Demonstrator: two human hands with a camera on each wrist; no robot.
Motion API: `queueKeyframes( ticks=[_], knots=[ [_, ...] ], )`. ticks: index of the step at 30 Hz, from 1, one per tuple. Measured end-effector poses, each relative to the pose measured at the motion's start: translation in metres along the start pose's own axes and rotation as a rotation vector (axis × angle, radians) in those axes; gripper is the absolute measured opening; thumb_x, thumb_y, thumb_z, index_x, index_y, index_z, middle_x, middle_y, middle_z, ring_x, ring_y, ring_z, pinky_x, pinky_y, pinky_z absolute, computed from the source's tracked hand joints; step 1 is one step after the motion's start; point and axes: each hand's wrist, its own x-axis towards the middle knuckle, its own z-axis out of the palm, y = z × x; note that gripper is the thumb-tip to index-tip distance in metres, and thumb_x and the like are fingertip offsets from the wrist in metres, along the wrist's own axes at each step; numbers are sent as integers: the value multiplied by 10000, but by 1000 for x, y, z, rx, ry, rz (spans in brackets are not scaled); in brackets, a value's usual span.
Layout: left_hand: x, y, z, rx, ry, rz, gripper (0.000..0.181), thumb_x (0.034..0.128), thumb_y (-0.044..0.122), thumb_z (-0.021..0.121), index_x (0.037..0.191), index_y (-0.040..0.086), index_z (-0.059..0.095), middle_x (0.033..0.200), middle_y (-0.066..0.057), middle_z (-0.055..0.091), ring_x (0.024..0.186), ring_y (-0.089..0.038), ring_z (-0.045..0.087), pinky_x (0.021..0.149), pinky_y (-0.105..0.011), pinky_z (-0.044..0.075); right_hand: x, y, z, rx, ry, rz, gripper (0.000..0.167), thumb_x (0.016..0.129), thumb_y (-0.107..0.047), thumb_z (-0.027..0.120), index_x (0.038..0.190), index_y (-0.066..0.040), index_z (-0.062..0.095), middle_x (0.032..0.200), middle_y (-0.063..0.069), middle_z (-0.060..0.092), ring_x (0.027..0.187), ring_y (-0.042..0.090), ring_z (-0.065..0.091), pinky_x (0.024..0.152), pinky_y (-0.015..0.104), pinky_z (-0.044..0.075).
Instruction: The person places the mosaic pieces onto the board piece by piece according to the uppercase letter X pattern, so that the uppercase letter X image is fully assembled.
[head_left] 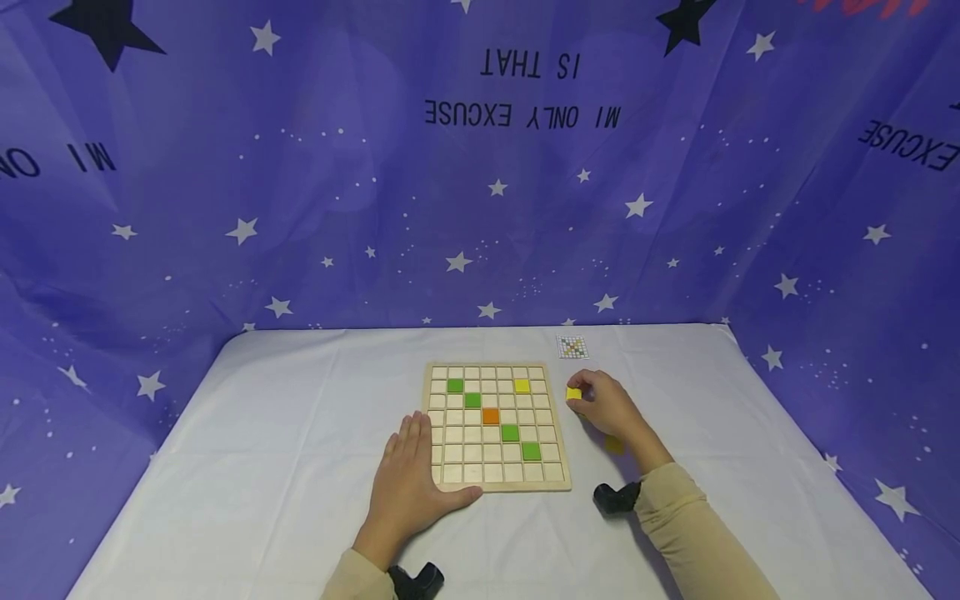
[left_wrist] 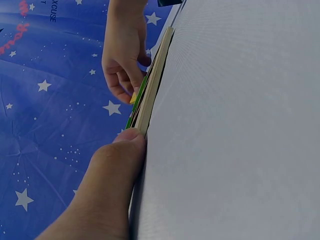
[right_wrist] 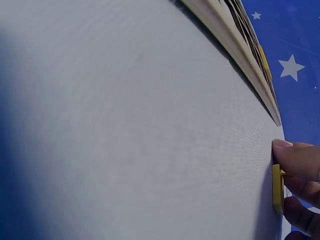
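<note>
A square wooden grid board lies on the table with green tiles on a diagonal, an orange tile among them and a yellow tile at upper right. My left hand rests against its left side, fingers straight, the thumb along the near edge. Right of the board, my right hand pinches a small yellow tile between thumb and fingers. Another yellow tile lies beneath the right wrist, partly hidden. In the right wrist view a yellow tile shows beside the fingertips.
A small printed card with a coloured grid pattern lies beyond the board's far right corner. White cloth covers the table. A purple star-printed curtain hangs behind and at both sides.
</note>
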Motion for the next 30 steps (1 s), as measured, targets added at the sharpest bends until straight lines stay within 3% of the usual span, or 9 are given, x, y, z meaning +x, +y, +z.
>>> queueKeyframes(
  ticks=[6,13,20,30],
  knots=[
    [0,1,-1,-8,10,7,1384,602,904,617,1564,-9,220,1641,-175,231,1539,-330,185,1237,-510,228,1,0,2,73,0,7,215,893,-121,725,1093,-102,648,955,66,635,830,195,562,725,314,465],
    [0,1,-1,-1,7,2,1389,599,910,610,1565,-7,217,1644,-172,223,1541,-328,177,1240,-506,220,5,-14,8,217,60,-57,175,893,-121,731,1065,-118,697,1041,63,709,980,223,636,849,371,529],
    [0,1,-1,-1,5,-4,1387,596,911,611,1567,0,220,1644,-170,227,1540,-329,182,1239,-506,224,7,-43,25,297,-7,-101,179,891,-148,740,1067,-126,714,1030,27,715,897,170,629,770,311,523],
    [0,1,-1,4,7,-1,1389,596,918,601,1564,-6,225,1639,-177,238,1535,-333,196,1235,-505,233,5,-66,49,336,-38,-130,132,890,-150,744,1014,-188,719,940,-28,686,864,128,630,785,325,536]
  ],
)
